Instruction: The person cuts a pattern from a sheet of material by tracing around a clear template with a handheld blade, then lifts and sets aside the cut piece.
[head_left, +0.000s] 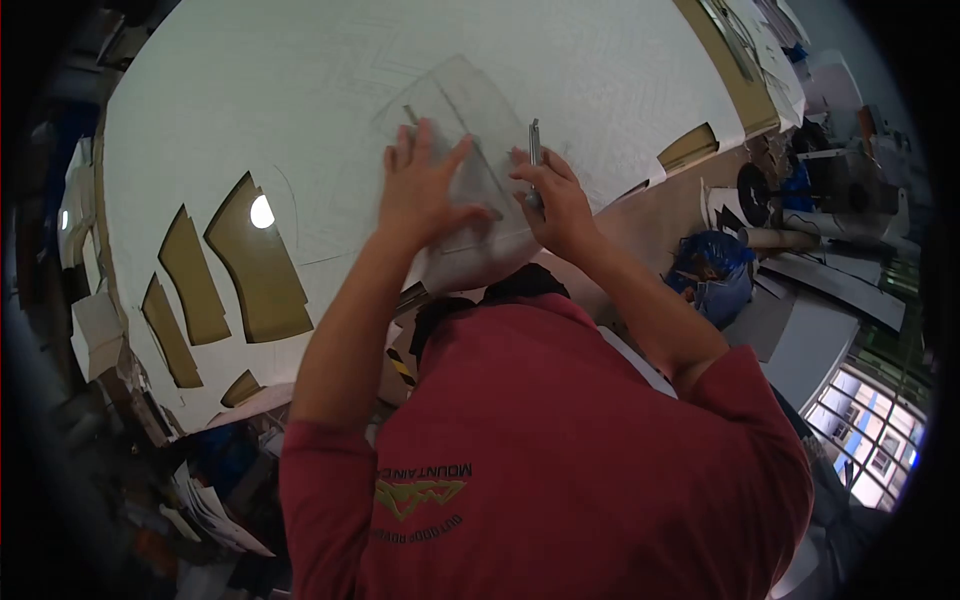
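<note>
White paper sheet (300,100): left hand (425,190) flat on one clear ruler (470,120), right hand (555,200) gripping one pen (534,140).

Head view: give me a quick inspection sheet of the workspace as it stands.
Surface: large white sheet with pencil lines and brown cut-out gaps.
Job's things: clear plastic template flat on the sheet; pen.
Clutter: paper stacks lower left, blue bag right.
Grips: left hand pressed flat on the template; right hand holds the pen at its edge.
Cables: nothing seen.
Surroundings: window, dim workshop.
</note>
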